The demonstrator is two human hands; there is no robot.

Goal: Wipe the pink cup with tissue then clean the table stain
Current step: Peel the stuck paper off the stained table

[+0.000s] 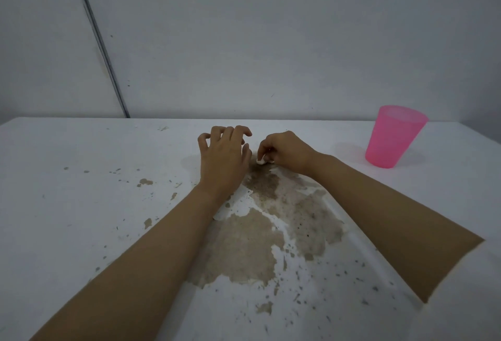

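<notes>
**A:** What's nearest?
**B:** A brown stain [260,232] on the white table [81,205].
**A:** The hands?
**B:** Left hand [222,159] has loosely bent fingers and holds nothing. Right hand [287,153] pinches a tissue wad [261,161] on the stain's far edge. Farther right stands the pink cup [393,137].

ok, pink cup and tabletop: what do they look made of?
Pink cup: likely plastic, translucent with a frosted look; light shows through its wall. Tabletop: matte white coating or film, it seems; a lifted white edge beside the brown patches hints at a peeling layer, though those may be stains. Core unclear.
</notes>
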